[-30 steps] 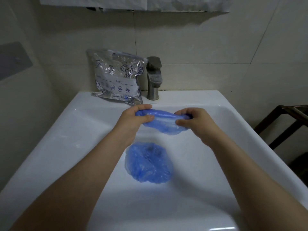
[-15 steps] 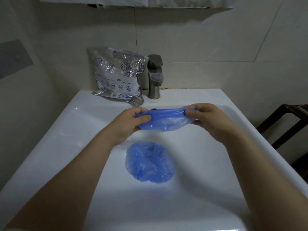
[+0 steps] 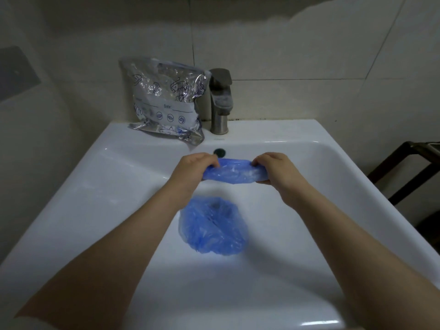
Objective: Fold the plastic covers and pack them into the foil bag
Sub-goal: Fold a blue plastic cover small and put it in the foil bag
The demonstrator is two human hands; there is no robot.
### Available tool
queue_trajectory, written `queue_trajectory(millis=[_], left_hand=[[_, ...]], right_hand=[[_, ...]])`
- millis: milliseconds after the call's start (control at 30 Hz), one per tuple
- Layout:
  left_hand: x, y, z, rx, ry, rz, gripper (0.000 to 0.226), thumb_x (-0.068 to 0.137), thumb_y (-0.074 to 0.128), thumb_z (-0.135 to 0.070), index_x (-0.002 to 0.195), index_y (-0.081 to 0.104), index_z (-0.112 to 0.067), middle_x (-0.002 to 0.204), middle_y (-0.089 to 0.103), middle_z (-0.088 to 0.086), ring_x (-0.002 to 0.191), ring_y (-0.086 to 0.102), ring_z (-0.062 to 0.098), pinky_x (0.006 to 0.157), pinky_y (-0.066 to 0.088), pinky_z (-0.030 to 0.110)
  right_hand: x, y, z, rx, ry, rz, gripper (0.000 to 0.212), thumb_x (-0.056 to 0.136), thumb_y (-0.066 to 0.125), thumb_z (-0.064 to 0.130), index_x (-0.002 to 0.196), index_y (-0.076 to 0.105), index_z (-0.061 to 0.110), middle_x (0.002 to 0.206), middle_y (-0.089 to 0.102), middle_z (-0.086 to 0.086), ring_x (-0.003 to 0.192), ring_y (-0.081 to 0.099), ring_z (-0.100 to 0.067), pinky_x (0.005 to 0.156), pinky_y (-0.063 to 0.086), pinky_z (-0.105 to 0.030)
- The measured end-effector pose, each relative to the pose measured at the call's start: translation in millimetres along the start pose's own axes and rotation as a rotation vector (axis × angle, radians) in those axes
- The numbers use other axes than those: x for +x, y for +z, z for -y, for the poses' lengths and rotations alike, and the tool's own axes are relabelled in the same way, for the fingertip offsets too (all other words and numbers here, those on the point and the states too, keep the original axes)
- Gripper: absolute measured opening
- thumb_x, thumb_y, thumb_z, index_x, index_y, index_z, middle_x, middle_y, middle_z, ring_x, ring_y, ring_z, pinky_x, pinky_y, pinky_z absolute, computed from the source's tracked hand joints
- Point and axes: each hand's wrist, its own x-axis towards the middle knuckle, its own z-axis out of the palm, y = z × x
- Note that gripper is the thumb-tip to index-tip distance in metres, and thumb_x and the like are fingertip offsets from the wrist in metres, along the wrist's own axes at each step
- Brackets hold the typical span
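Both hands, left hand [image 3: 194, 169] and right hand [image 3: 277, 171], pinch the folded blue plastic cover [image 3: 232, 173] tight at its ends; this slippery film could spring open if either grip loosens.

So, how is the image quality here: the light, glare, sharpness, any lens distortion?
Head view: dim, bluish light; small glare streaks on the sink rim near the bottom edge and shiny highlights on the foil bag; the forearms cast soft shadows into the basin; the wide lens bends the sink edges outward; the held plastic cover looks slightly soft, the faucet fairly sharp.
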Motion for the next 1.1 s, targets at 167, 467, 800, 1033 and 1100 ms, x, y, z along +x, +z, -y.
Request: queue_trajectory(millis=[167,467,800,1033,1100], left_hand=[[-3,9,3,0.083,0.068,-0.049,0.030,0.079,0.072,-0.012,0.062,0.049,-0.018,0.068,0.050,0.001,0.066,0.044,0.014,0.062,0.035,0.023],[-6,-3,-10,0.167,0.237,0.103,0.031,0.078,0.066,0.009,0.082,0.060,-0.022,0.083,0.059,-0.011,0.063,0.054,-0.012,0.065,0.041,0.004],[0,-12,-5,0.511,0.407,0.078,0.010,0.080,0.069,-0.005,0.089,0.068,-0.010,0.095,0.056,0.000,0.082,0.052,0.001,0.080,0.037,0.008],[-6,-7,-7,0.326,0.319,0.199,0.015,0.088,0.061,-0.008,0.099,0.060,-0.019,0.077,0.061,-0.009,0.066,0.055,-0.008,0.066,0.041,0.008],[-7,-5,-9,0.347,0.334,0.199,0.016,0.092,0.055,-0.008,0.103,0.057,-0.019,0.079,0.061,-0.004,0.065,0.054,-0.007,0.064,0.039,0.008]], right_hand=[[-2,-2,-3,-0.218,-0.164,0.012,0.022,0.079,0.072,0.013,0.068,0.053,0.011,0.061,0.050,0.000,0.055,0.043,-0.011,0.052,0.036,-0.015],[-1,-20,9,-0.604,-0.481,0.033,0.009,0.086,0.061,0.006,0.088,0.064,0.014,0.074,0.057,0.005,0.065,0.048,-0.011,0.057,0.035,-0.007],[0,-29,1,-0.099,-0.089,0.288,0.017,0.094,0.048,0.006,0.093,0.064,0.011,0.087,0.061,-0.005,0.079,0.057,-0.012,0.077,0.050,-0.024],[1,-23,0,0.495,0.107,0.303,0.026,0.092,0.039,-0.003,0.085,0.056,0.015,0.065,0.051,-0.004,0.050,0.047,-0.013,0.057,0.051,-0.025],[-2,-21,4,0.530,0.126,0.290,0.032,0.089,0.031,-0.007,0.076,0.053,0.014,0.055,0.040,-0.002,0.045,0.037,-0.012,0.054,0.047,-0.024]])
